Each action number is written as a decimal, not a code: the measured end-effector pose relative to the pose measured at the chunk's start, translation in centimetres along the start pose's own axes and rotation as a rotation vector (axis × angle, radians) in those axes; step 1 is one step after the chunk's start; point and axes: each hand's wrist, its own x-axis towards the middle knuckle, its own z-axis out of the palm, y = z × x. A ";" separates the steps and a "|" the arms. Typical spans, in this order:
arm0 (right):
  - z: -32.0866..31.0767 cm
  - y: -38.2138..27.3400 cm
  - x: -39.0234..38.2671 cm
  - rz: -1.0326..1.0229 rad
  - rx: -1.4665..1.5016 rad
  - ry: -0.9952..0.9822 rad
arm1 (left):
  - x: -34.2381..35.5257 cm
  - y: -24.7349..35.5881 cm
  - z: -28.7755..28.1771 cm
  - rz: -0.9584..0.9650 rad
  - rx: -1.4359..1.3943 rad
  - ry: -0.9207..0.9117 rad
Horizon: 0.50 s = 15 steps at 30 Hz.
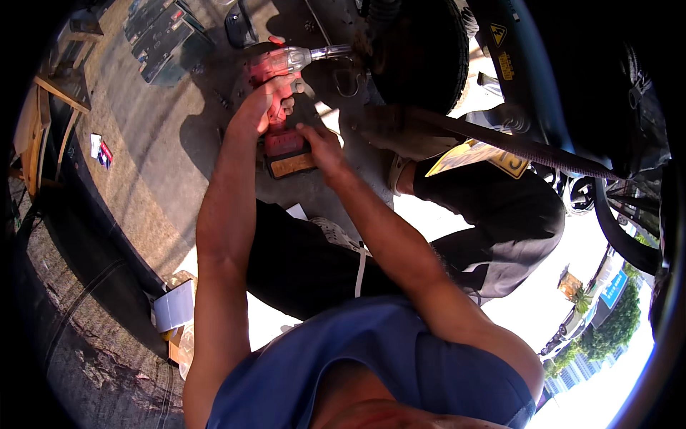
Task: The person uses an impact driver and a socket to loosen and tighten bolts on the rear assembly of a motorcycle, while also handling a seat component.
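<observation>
A red cordless impact wrench (266, 68) with a silver nose points to the right, its long socket (330, 52) reaching toward the dark middle of a black-tyred wheel (421, 53). Where the socket meets the wheel is too dark to make out. My left hand (270, 100) is wrapped round the wrench's grip. Lower down, my right hand (323, 149) holds the side of the tool's battery base (286, 151), with some of its fingers hidden. The wheel belongs to a two-wheeled vehicle (532, 71) with dark bodywork.
A yellow number plate (475, 157) and a dark strap-like bar (514, 146) jut out on the right, above my bent leg (493, 222). A dark green toolbox (164, 43) lies at the far left. Small packets (101, 150) and a wooden frame (61, 96) are at the left.
</observation>
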 end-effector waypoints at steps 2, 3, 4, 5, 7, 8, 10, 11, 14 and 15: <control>0.0 0.2 0.3 0.002 0.015 -0.018 | 0.1 -0.1 -0.1 0.016 -0.001 -0.017; -0.1 0.4 0.5 -0.008 0.016 -0.024 | 0.4 -0.3 -0.3 0.022 -0.007 -0.026; -0.2 0.6 0.6 -0.017 0.018 -0.030 | 0.5 -0.5 -0.5 0.027 -0.012 -0.035; -0.3 0.9 0.7 -0.004 0.013 -0.039 | 0.6 -0.7 -0.7 0.024 -0.018 -0.034; -0.4 0.8 0.8 0.015 0.002 -0.058 | 0.8 -0.6 -0.8 0.022 -0.026 -0.034; -0.3 0.8 0.8 -0.002 0.029 -0.052 | 0.7 -0.7 -0.9 0.031 -0.020 -0.047; -0.2 1.3 1.0 -0.037 0.082 -0.035 | 0.6 -0.7 -0.8 0.050 -0.010 -0.080; -0.3 1.5 1.1 -0.044 0.091 -0.045 | 0.4 -0.8 -0.8 0.056 -0.009 -0.069; -0.9 2.9 2.2 -0.090 0.079 -0.062 | 0.2 -1.0 -0.1 0.091 0.003 -0.035; -0.9 3.3 2.9 -0.118 0.051 -0.070 | 0.5 -1.4 -0.4 0.115 0.015 -0.014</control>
